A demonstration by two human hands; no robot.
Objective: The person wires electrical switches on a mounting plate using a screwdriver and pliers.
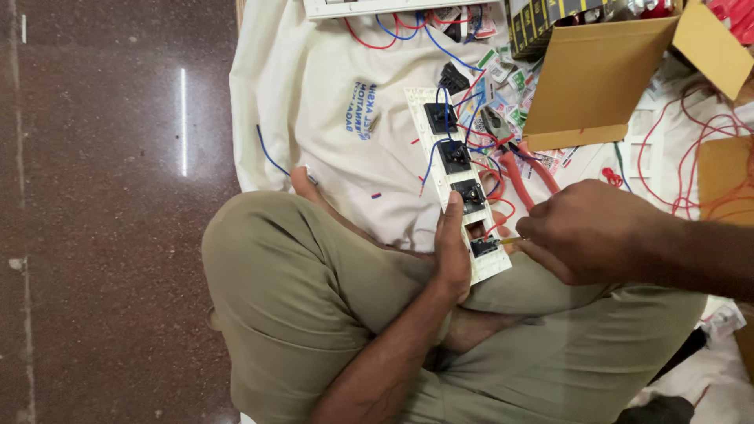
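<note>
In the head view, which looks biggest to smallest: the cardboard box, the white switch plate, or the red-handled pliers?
1. Cardboard box, clearly largest.
2. White switch plate.
3. Red-handled pliers, though the plate lies closer to the camera, so these two are uncertain.

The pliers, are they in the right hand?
No, the pliers lie on the cloth beside the switch plate, while the right hand grips a thin screwdriver.

- Even, soft indoor light; no hard shadows.
- A thin bright strip of glare on the polished dark floor (184, 122).
- White cloth (330, 118) bright but not washed out.
- Slight softness throughout, edges mildly blurred.
</note>
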